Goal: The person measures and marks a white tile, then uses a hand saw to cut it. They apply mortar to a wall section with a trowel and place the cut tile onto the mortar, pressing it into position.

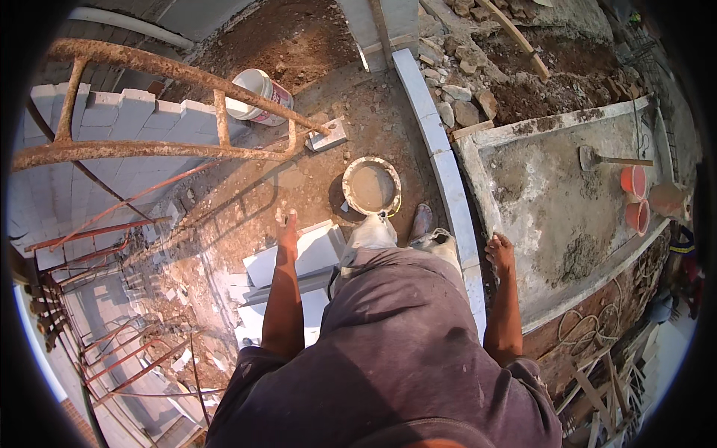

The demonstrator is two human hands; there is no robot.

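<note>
My left hand [287, 227] hangs in the air with its fingers apart and nothing in it. Below it lie white blocks [317, 250] on the ground. On my other side, my right hand [500, 252] is held out above the low block wall edge [448, 175], its fingers loosely bent and apart, with nothing visible in them. A round tub [349, 170] with a mortar-crusted rim and greyish-brown contents stands on the ground in front of my feet. One dusty shoe [422, 222] shows right of the tub.
A rusty metal frame [142, 66] reaches in from the left, before a white block wall [123, 112]. Beyond it stand a white bucket [254, 82] and a single block [328, 136]. At right, a concrete-edged basin holds a shovel [590, 157] and red buckets [633, 181]. Rubble [467, 112] lies behind.
</note>
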